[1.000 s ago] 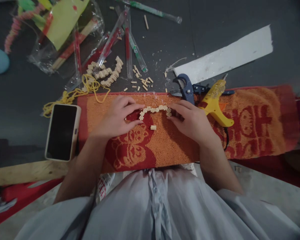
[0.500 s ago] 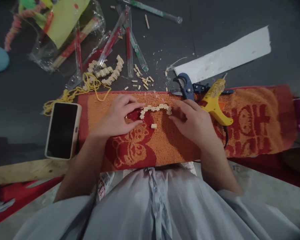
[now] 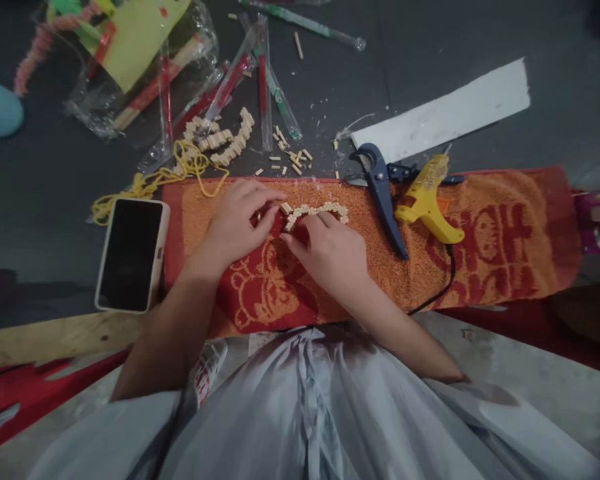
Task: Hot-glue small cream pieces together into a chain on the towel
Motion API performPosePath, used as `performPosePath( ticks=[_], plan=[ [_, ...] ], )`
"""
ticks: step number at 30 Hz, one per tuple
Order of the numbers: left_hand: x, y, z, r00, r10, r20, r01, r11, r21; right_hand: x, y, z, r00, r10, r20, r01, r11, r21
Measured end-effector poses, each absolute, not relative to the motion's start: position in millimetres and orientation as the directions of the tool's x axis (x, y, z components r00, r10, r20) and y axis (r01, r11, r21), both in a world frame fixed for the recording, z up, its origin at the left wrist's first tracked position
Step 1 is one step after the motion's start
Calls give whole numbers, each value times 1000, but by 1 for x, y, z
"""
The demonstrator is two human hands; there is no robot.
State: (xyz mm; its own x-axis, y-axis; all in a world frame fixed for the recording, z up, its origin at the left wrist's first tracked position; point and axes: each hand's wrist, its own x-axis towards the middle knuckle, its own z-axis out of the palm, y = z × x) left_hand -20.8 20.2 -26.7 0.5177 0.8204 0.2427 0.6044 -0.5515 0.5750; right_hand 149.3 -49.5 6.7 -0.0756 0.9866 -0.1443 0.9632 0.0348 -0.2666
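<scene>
A curved strip of short wooden stick pieces (image 3: 336, 208) lies arched on the orange and red towel. My left hand (image 3: 240, 223) is at its left end, thumb and index finger closing at the tips on a small bundle of stick pieces (image 3: 286, 209). From below, my right hand (image 3: 333, 253) reaches over the towel, thumb and forefinger around the strip's left end. Its other fingers are curled and partly hide the middle of the strip.
Blue cutters (image 3: 380, 193) and a yellow glue gun (image 3: 427, 203) with a black cord lie right, below a white strip (image 3: 450, 110). Left are a phone (image 3: 133, 255) and yellow string (image 3: 145, 187). Behind lie other curved stick strips (image 3: 236, 140), loose stick pieces (image 3: 297, 160) and wrapped items (image 3: 263, 87).
My right hand has moved left from the strip's right end to its left end. The small bundle has shifted from the towel below the arch up to my left fingertips.
</scene>
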Motion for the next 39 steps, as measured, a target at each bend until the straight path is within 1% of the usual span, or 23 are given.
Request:
performPosePath(
  ticks=[3,7,9,11,12,14,19,22,24,27,29,32,34,36,39],
  plan=[
    [-17,17,-24,419,884,209,628,-448,636,145,-48,2,-59,989,-135,966,22,-259],
    [-12,11,-18,236,968,89,615,-220,757,144,-50,-5,-46,996,-76,958,23,-287],
    [-10,8,-14,198,979,-40,584,-85,807,147,-53,-8,-32,999,-12,946,26,-325],
    [-8,6,-11,265,937,-227,550,46,834,150,-58,-11,-19,998,57,929,39,-368],
    [-7,4,-9,303,908,-291,550,83,831,153,-61,-12,-19,996,86,921,51,-385],
    [-6,3,-8,340,878,-338,581,86,809,159,-68,-14,-40,991,131,910,90,-404],
    [-7,1,-7,328,879,-345,696,23,718,175,-85,-15,-137,971,196,884,209,-418],
    [-8,1,-4,334,872,-357,743,-10,669,182,-90,-16,-164,967,193,899,227,-374],
    [-9,1,-2,343,869,-355,753,-29,658,185,-91,-17,-182,967,177,907,235,-350],
    [-9,3,0,350,855,-382,749,-11,663,187,-92,-18,-209,960,184,899,263,-351],
    [-10,4,0,344,852,-395,742,11,671,189,-93,-17,-249,947,205,874,311,-374],
    [-10,4,0,340,854,-393,717,34,696,193,-95,-11,-356,912,203,810,410,-419],
    [-10,3,-1,359,845,-396,696,40,717,198,-93,-5,-416,890,186,782,454,-427],
    [-9,0,-1,371,844,-388,674,42,737,203,-90,1,-419,889,186,784,457,-420],
    [-7,-3,-2,360,862,-358,663,34,748,207,-80,5,-344,904,255,829,420,-371]
  ],
)
